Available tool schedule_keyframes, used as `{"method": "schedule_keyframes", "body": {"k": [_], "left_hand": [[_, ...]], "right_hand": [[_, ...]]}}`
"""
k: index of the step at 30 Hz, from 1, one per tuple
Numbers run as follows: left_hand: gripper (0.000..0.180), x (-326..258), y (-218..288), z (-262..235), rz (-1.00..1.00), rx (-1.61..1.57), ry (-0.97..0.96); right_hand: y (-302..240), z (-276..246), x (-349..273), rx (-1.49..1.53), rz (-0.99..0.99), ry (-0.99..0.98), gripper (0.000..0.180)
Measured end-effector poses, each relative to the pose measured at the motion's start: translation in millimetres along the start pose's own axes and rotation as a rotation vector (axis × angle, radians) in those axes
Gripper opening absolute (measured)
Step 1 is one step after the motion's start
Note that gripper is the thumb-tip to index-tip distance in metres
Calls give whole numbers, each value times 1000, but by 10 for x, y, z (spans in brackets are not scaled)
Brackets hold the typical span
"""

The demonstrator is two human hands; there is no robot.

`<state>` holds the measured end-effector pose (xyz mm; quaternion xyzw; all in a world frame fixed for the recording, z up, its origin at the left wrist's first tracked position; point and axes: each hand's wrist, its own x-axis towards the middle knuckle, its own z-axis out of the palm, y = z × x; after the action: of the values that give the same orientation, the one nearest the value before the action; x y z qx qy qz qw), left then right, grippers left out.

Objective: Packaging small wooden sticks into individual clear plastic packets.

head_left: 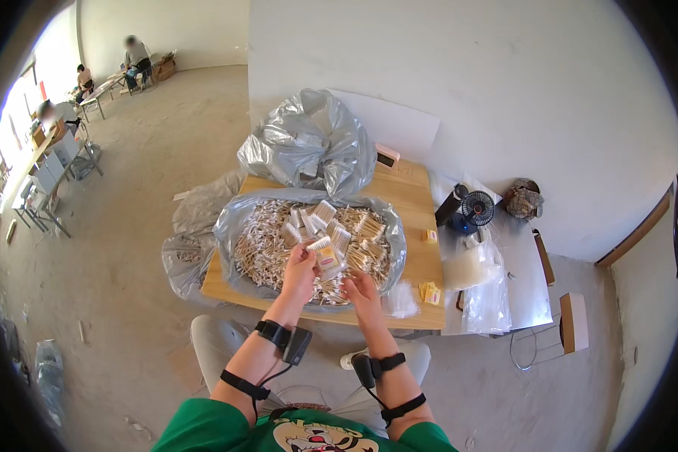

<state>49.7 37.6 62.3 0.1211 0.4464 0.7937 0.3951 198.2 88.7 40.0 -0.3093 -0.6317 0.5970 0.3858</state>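
Across the table (414, 200): a grey liner (227, 226) takes up most of the left and middle, opened wide and full of swabs (260, 252).
On the heap: several swab bundles (324, 212) lie at angles over the loose swabs, toward the far side and middle.
Far side: a big silvery bag (309, 143) stands just beyond the liner, blocking that end; right of it sits a small pink device (386, 154).
Right edge: one yellow card (429, 236) lies farther off, a small pile of cards (430, 293) nearer, with clear sleeves (401, 300) between pile and liner.
Side table: to the right, a black fan (477, 208), a dark bottle (451, 203) and clear bags (471, 275).
Left floor: grey sacks (190, 262) slump against the table.
Far left: three people (137, 60) sit at other tables, well apart.
Pack: clear, with a yellow label, raised over the near middle of the heap, hiding some swabs.
Left hand (300, 273): closed on the pack (328, 261) at its left side, fingers and thumb pinching.
Right hand (363, 292): just right of the pack, fingers bent, partly open; whether it touches or grips anything, I cannot tell.
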Motion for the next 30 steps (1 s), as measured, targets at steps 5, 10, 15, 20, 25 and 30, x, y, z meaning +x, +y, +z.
{"method": "schedule_keyframes", "body": {"k": [5, 10, 15, 20, 25, 30], "left_hand": [[25, -321, -119, -130, 29, -87, 2], [21, -552, -201, -287, -14, 106, 11], [18, -598, -210, -371, 365, 886, -23], [36, -710, -127, -255, 127, 792, -182], [29, -767, -95, -286, -34, 513, -180], [21, -828, -72, -313, -101, 374, -166]], "right_hand": [[-121, 289, -94, 192, 182, 30, 11], [-68, 189, -139, -122, 26, 115, 6], [-390, 256, -275, -867, -605, 30, 8], [-503, 289, -365, -873, -655, -64, 9], [-540, 297, -417, -860, -740, -90, 15], [-620, 293, -523, -852, -790, -96, 18]]}}
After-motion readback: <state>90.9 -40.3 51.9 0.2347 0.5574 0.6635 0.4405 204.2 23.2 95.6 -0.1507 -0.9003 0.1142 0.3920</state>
